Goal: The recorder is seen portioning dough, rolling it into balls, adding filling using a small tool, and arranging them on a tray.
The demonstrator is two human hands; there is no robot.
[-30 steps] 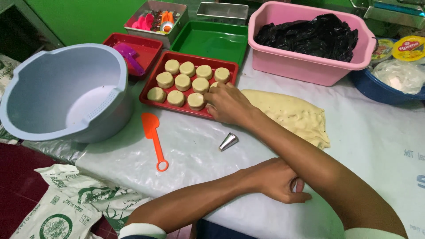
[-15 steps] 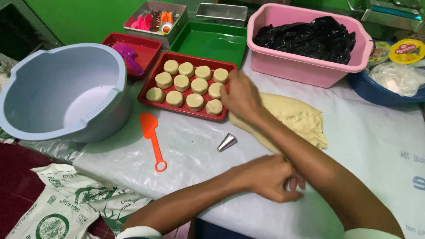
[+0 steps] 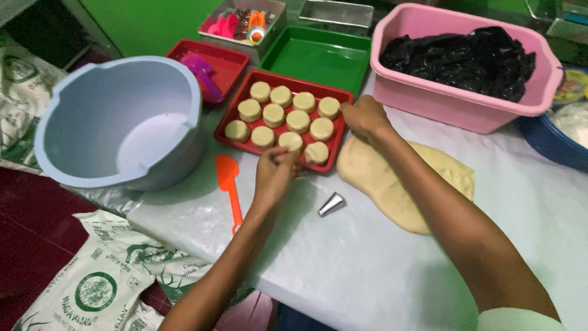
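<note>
Fingers of the left hand (image 3: pixel 274 170) bunched together at the near edge of the red tray (image 3: pixel 240 110), pinching at a dough round (image 3: pixel 291 141); whether it is truly gripped, cannot tell. Right hand (image 3: pixel 362 116) at the tray's right rim, fingers curled loosely together, touching the edge beside another round; nothing visibly held.

Rounds: pale cream, thick discs, flat tops, smooth matte, set in rows on the tray.

Sheet of rolled dough (image 3: pixel 398 184), same cream colour, soft uneven edge, lies under the right forearm on the white table cover (image 3: pixel 380 270).

Small metal cone nozzle (image 3: pixel 332 204), shiny. Orange plastic scraper (image 3: pixel 229 182), flat. Grey-blue plastic bowl (image 3: pixel 79 165) left. Pink tub (image 3: pixel 429 98) holding crumpled black plastic.
</note>
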